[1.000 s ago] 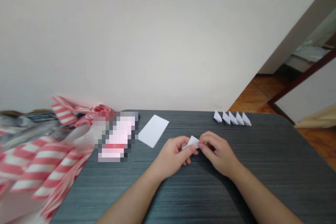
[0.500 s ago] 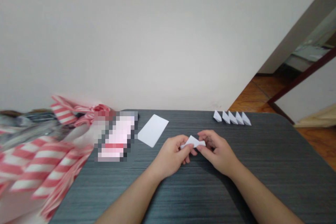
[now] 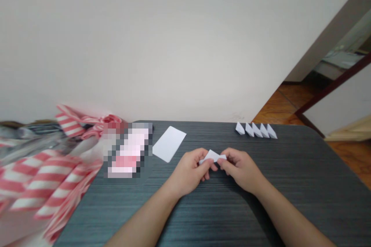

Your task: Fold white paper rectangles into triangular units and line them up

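Note:
A small folded piece of white paper (image 3: 213,156) sits between my hands, just above the dark grey table (image 3: 203,216). My left hand (image 3: 189,171) pinches its left end, and my right hand (image 3: 240,170) pinches its right end. Fingers hide part of the fold. To the left of my hands, a flat white paper rectangle (image 3: 169,144) lies on the table, not touching either hand. Several small folded paper triangles (image 3: 256,130) stand in a row along the far edge.
Pink-and-white striped fabric or plastic (image 3: 46,177) heaps over the table's left side. Next to it lies a pixelated, unreadable pink-and-white item (image 3: 129,152). A white wall (image 3: 174,46) backs the table, and a wooden floor (image 3: 292,102) shows beyond its right corner.
My right hand has come down and in from its raised, looser position and now closes on the paper's right end. The paper lies flatter and more level than a second ago.

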### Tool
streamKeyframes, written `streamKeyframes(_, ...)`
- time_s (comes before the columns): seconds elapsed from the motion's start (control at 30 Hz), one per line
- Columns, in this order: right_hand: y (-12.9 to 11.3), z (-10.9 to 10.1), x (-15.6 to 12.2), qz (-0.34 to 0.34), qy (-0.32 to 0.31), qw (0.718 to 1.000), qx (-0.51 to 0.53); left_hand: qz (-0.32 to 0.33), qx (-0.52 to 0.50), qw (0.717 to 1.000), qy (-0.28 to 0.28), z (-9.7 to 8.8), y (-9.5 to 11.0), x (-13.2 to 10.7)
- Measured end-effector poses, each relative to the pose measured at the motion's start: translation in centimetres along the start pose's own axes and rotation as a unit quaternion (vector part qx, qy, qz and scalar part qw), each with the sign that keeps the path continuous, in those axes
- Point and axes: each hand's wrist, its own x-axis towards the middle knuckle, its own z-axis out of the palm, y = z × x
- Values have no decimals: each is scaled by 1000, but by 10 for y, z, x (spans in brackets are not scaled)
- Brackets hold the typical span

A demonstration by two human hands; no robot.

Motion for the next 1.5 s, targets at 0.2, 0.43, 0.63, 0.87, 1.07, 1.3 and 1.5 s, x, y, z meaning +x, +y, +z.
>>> streamKeyframes(0.2, -1, 0, 0, 11, -6, 1000, 2, -10, -9, 1000, 1, 0, 7, 0)
streamKeyframes(0.43, -2, 0, 0, -3, -5, 1000, 7, -9, 10, 1000, -18, 1, 9, -1)
streamKeyframes(0.63, -2, 0, 1, -6, -12, 1000, 19, 1, 19, 1000, -12, 0, 9, -2)
streamKeyframes(0.87, -7, -1, -1, -6, -18, 1000, -5, 5, 26, 999, -20, 0, 12, -3)
streamKeyframes(1.07, -10, -2, -1, 2, -14, 1000, -9, -1, 24, 1000, -15, 0, 13, -3)
streamKeyframes(1.3, -7, -4, 0, 16, 17, 1000, 12, -13, -4, 1000, 1, -1, 6, -1)
streamKeyframes(1.5, -4, 0, 0, 30, 12, 997, 66, -17, -10, 1000, 8, 0, 7, -2)
